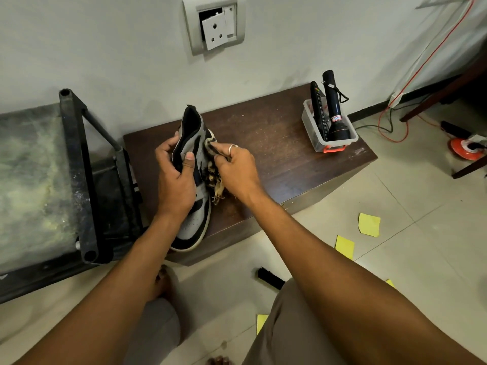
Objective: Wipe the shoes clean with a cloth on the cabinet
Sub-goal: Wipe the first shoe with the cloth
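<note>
One shoe [194, 222] sits on the cabinet surface [276, 154], my left hand [175, 180] curling its fingers round the collar, my right hand [237, 169] pinching the cloth [214, 181] against its side, where I should rub firmly.

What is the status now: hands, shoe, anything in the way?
Left hand holds grey-and-black sneaker by its collar. Right hand presses striped frayed cloth on its side. Clear plastic box on dark wooden cabinet stands apart.

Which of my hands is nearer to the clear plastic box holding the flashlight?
Right. The right hand, holding the cloth against the shoe, is left of the plastic box; the left hand grips the shoe farther left.
</note>
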